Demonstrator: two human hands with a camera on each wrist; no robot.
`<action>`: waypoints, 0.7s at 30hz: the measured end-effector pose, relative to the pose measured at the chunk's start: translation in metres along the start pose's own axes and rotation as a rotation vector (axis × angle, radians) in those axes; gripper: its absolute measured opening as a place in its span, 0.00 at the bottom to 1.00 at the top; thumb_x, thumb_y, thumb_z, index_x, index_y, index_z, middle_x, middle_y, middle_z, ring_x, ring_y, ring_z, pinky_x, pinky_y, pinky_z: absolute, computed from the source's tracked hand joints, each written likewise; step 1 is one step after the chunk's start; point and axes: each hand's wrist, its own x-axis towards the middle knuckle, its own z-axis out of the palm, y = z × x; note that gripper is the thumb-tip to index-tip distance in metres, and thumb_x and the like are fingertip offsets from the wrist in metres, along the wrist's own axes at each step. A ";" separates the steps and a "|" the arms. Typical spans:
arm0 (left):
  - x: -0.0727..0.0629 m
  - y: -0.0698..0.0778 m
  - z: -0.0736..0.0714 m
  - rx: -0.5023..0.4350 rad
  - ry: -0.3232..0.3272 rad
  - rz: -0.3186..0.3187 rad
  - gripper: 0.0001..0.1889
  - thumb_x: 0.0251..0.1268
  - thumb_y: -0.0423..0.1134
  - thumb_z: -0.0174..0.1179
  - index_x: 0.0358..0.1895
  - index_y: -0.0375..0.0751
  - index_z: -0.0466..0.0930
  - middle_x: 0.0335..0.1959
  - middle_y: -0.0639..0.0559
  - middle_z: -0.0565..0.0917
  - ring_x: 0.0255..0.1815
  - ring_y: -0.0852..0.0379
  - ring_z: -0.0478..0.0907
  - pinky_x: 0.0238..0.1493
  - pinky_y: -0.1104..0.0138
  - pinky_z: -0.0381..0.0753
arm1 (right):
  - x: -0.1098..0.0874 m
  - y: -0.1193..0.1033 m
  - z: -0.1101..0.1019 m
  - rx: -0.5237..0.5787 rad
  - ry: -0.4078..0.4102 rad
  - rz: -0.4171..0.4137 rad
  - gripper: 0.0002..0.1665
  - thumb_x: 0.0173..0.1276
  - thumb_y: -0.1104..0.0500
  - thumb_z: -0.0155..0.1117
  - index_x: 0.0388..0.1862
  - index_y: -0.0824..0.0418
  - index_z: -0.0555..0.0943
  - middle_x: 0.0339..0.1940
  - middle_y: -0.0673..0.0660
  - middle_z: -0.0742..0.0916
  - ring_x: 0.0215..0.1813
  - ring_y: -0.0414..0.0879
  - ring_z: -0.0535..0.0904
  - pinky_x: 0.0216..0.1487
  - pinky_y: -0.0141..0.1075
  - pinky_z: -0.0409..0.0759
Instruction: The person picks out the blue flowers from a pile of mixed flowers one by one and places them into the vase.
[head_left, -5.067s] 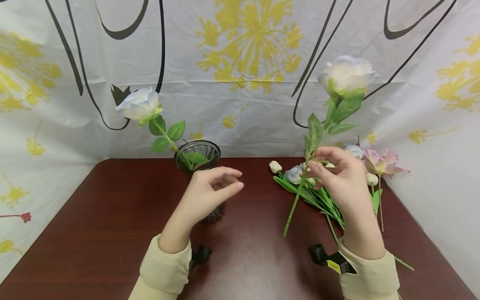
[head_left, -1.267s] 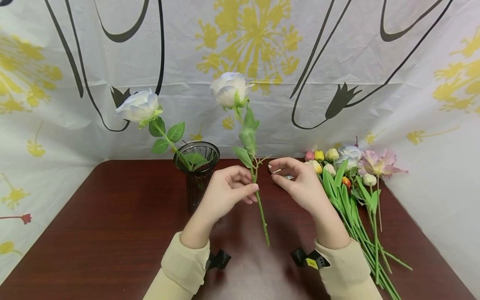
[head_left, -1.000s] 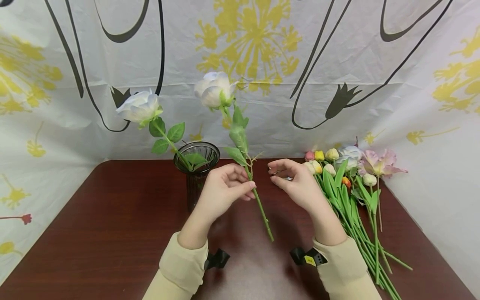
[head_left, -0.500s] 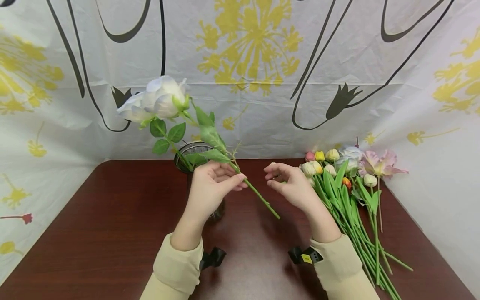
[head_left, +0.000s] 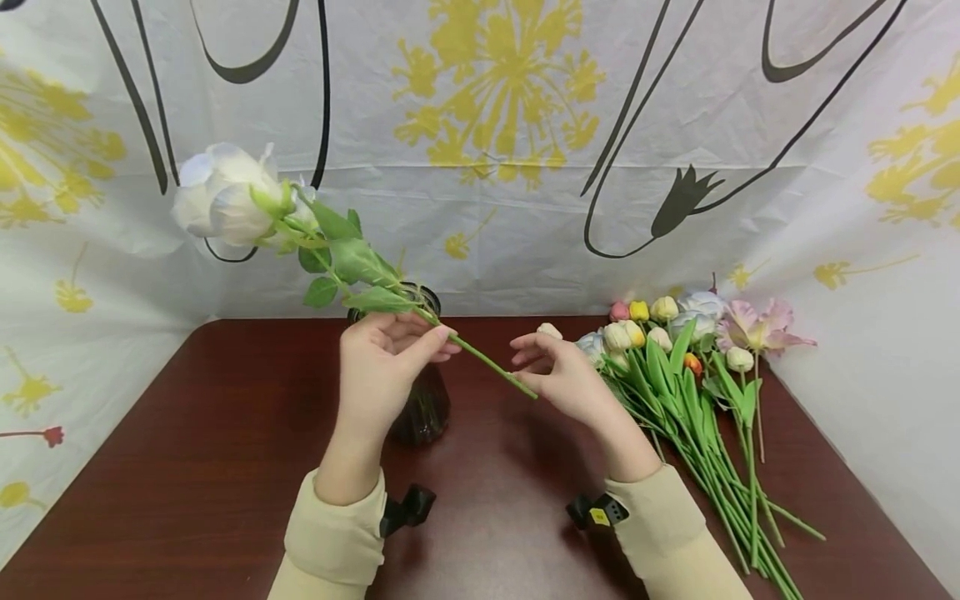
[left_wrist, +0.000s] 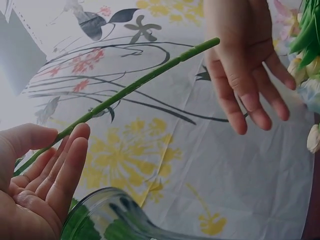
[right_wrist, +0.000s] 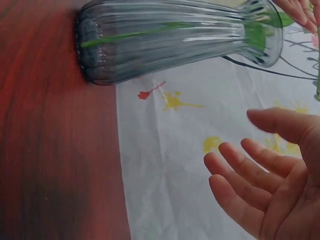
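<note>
My left hand (head_left: 382,358) pinches the green stem of a white rose (head_left: 232,196) between thumb and fingers. The rose tilts, its bloom up to the left and its cut stem end (head_left: 528,390) pointing down to the right. Close by that end is my right hand (head_left: 558,375), fingers loosely bent and holding nothing; in the right wrist view its fingers (right_wrist: 245,172) are spread apart. Behind my left hand stands a ribbed dark glass vase (right_wrist: 175,40) with one stem inside. The second rose, in that vase, is mostly hidden behind the held bloom.
Several artificial tulips (head_left: 675,367) lie on the right of the dark red table (head_left: 187,467), with a pale blue rose (head_left: 701,308) and a pink flower (head_left: 757,325) among them. A patterned white sheet (head_left: 510,250) hangs behind the table.
The held rose has passed from my right hand to my left, then swung left and tipped over toward the vase. My right hand has drifted left, away from the tulips.
</note>
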 end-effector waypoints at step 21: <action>0.007 0.007 -0.022 0.066 0.175 0.183 0.04 0.57 0.21 0.63 0.31 0.19 0.78 0.26 0.41 0.84 0.24 0.53 0.84 0.29 0.64 0.83 | 0.003 0.002 0.050 -0.075 0.039 -0.116 0.36 0.52 0.54 0.78 0.61 0.55 0.75 0.54 0.51 0.82 0.54 0.49 0.78 0.50 0.50 0.76</action>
